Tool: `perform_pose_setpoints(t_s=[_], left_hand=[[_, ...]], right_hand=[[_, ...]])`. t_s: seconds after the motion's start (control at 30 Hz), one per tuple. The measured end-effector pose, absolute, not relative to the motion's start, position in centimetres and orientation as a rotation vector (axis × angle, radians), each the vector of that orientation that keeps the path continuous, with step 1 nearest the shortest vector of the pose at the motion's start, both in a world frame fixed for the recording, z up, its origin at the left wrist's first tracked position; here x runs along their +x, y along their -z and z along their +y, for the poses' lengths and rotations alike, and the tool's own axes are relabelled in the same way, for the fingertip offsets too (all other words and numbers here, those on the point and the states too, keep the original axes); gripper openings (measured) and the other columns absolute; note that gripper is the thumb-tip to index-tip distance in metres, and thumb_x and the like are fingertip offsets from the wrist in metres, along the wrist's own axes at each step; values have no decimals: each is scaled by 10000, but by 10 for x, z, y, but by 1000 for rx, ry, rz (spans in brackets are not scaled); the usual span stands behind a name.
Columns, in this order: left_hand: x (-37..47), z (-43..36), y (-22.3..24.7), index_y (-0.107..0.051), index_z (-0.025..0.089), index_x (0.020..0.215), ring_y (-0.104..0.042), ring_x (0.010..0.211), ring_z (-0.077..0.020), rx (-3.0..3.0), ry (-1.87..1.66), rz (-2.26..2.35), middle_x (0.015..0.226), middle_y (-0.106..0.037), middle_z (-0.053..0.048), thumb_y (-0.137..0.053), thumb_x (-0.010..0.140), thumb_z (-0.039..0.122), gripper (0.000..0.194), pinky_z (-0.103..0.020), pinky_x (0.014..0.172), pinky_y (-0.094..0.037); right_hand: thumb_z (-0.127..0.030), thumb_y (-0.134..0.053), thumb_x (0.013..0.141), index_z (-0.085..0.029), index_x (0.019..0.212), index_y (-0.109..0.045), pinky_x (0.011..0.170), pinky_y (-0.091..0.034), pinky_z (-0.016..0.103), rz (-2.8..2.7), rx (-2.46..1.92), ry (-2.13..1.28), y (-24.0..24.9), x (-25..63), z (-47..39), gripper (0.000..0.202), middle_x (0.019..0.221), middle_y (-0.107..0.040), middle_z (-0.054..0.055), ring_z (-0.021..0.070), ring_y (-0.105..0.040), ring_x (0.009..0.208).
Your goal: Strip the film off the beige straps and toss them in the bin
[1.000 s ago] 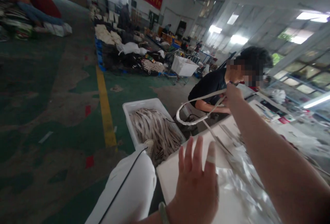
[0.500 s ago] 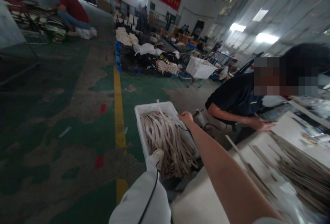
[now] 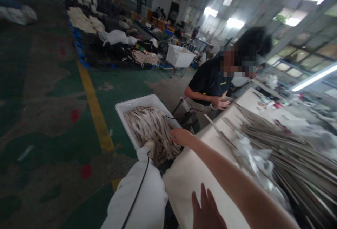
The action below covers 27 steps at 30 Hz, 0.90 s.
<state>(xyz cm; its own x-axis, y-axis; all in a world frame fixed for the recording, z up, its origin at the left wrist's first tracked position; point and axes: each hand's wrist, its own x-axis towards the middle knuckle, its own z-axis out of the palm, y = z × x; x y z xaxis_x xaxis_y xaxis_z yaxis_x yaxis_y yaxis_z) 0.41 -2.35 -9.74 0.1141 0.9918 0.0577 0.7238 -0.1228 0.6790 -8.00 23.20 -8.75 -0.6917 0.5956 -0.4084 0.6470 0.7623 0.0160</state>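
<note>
My right hand is at the end of an outstretched arm, over the right edge of a white plastic bin. Its fingers are curled together, and nothing shows in them. Many flat beige strips lie in a loose heap in the bin. At the bottom of the view, my left hand has its fingers spread over a pale covered table, with nothing in it. Long grey-beige strips are spread on the table at the right, beside crumpled clear plastic.
A person in a dark shirt sits beyond the bin, hands at the table's far edge. My shoe and white trouser leg are against the bin's near side. Farther back stand a white cart and piled goods.
The view has swung right. My right hand has moved back from the bin's far right edge toward the table, and a strip standing up there has dropped. My left hand has come into view.
</note>
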Motion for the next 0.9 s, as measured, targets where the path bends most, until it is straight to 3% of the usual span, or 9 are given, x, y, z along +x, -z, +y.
perform_pose_setpoints(t_s=[0.13, 0.23, 0.33, 0.43, 0.57, 0.63, 0.7, 0.77, 0.9], left_hand=[[-2, -30, 67, -708, 153, 1182, -371, 1373, -426, 2161, -474, 1674, 1420, -501, -190, -556, 903, 295, 348, -653, 1054, -418], [-11, -36, 43, -683, 128, 1213, -366, 1388, -394, 2294, -334, 1680, 1435, -484, -209, -529, 922, 268, 358, -594, 1069, -423], [-16, -38, 30, -659, 106, 1244, -370, 1388, -388, 2350, -204, 1610, 1447, -470, -227, -487, 932, 200, 369, -560, 1075, -424], [-15, -36, 26, -621, 94, 1287, -382, 1387, -378, 2337, -126, 1545, 1445, -477, -233, -453, 937, 160, 394, -539, 1086, -415], [-13, -26, 26, -648, 59, 1211, -448, 1340, -367, 2302, -195, 1490, 1363, -551, -231, -455, 922, 143, 357, -509, 1084, -414], [-13, -20, 28, -675, 74, 1130, -498, 1284, -360, 2289, -246, 1481, 1278, -600, -210, -499, 900, 153, 300, -494, 1055, -436], [-14, -12, 30, -680, 88, 1066, -551, 1208, -339, 2266, -288, 1477, 1209, -626, -191, -538, 879, 169, 249, -466, 1018, -463], [-15, -4, 31, -672, 96, 1029, -587, 1140, -316, 2246, -346, 1492, 1165, -638, -182, -549, 873, 183, 217, -435, 988, -481], [-17, 10, 36, -651, 106, 1016, -607, 1102, -277, 2222, -468, 1574, 1129, -647, -164, -463, 884, 101, 229, -383, 968, -488]], right_hand=[[-314, -505, 970, -190, 1153, -647, 939, -491, 343, 2637, 1442, 137, 39, 40, 180, 263, 1144, -685, 88, 211, -640, 1055], [-244, -495, 941, -150, 1163, -642, 985, -475, 386, 2531, 1843, 4, 26, 138, 126, 282, 1186, -678, 123, 247, -633, 1101], [-247, -549, 885, -109, 1290, -571, 1052, -435, 439, 2447, 2061, -77, 39, 206, 77, 428, 1339, -593, 169, 293, -557, 1238], [-217, -529, 867, -107, 1400, -478, 1090, -399, 434, 2474, 2152, -114, 59, 231, 56, 546, 1428, -521, 161, 283, -491, 1310], [-57, -454, 824, -130, 1422, -470, 1100, -363, 396, 2511, 2217, -142, 63, 224, 81, 603, 1454, -506, 125, 250, -454, 1316], [-30, -471, 798, -154, 1326, -582, 1049, -392, 376, 2528, 2231, -127, 56, 220, 102, 553, 1339, -612, 118, 252, -499, 1246], [-55, -512, 798, -160, 1092, -722, 973, -428, 357, 2557, 2232, -91, 47, 218, 117, 377, 1083, -728, 122, 261, -566, 1115], [-91, -539, 807, -166, 876, -761, 926, -440, 350, 2611, 2232, -59, 39, 218, 120, 245, 891, -747, 118, 265, -590, 1019], [-122, -524, 829, -176, 882, -754, 945, -428, 350, 2747, 2294, 7, 27, 214, 91, 242, 914, -740, 111, 256, -581, 1032]])
